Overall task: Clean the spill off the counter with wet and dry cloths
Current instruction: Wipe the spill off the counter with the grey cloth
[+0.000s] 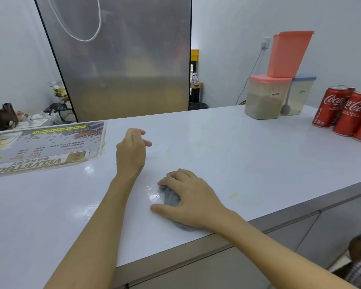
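A bunched grey cloth (171,197) lies on the white counter (248,155) near its front edge. My right hand (188,197) grips the cloth from above, fingers curled over it and thumb flat on the counter. Wet, shiny streaks show just left of the cloth. A faint yellowish smear (233,195) sits to the right of my right hand, and a pale stain trace (167,152) lies farther back. My left hand (131,151) hovers over the counter behind the cloth, fingers loosely curled, holding nothing.
A laminated bakery menu (44,147) lies flat at the left. Lidded powder containers (267,97) and a pink tub (288,53) stand at the back right, red cola cans (350,113) at the far right. A steel fridge (117,59) rises behind the counter.
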A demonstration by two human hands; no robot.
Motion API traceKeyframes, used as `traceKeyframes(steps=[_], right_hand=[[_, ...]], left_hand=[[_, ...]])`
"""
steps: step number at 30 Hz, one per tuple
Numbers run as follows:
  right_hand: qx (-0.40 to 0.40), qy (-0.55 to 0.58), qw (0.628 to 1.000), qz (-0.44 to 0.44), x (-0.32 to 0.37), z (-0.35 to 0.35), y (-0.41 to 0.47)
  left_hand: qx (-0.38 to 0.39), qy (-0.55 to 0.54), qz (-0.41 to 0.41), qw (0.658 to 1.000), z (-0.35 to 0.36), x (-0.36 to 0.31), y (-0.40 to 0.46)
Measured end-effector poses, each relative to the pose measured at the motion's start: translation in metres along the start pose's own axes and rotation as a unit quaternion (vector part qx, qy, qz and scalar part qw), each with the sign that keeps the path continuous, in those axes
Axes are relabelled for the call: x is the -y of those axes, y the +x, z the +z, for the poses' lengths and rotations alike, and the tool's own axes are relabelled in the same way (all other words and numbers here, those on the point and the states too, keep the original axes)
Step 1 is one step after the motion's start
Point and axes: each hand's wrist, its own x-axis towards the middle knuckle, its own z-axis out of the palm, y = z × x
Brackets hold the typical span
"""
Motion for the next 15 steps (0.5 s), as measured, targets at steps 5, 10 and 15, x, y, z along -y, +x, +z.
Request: traceKeyframes(steps=[5,10,15], right_hand=[[-0.066,-0.067,0.984,0.151,-0.038,0.001,0.042],[-0.013,-0.017,0.999,0.033,-0.002,0.025,0.05],[-0.055,0.105,0.993,0.026,-0.022,-0.01,0.0]], left_hand=[[0.004,0.004,0.013,1.0,-0.003,-0.006,-0.005],[0.005,0.02,0.031,0.999,-0.001,-0.005,-0.008],[-0.002,0.021,0.029,0.999,-0.003,-0.005,-0.009]])
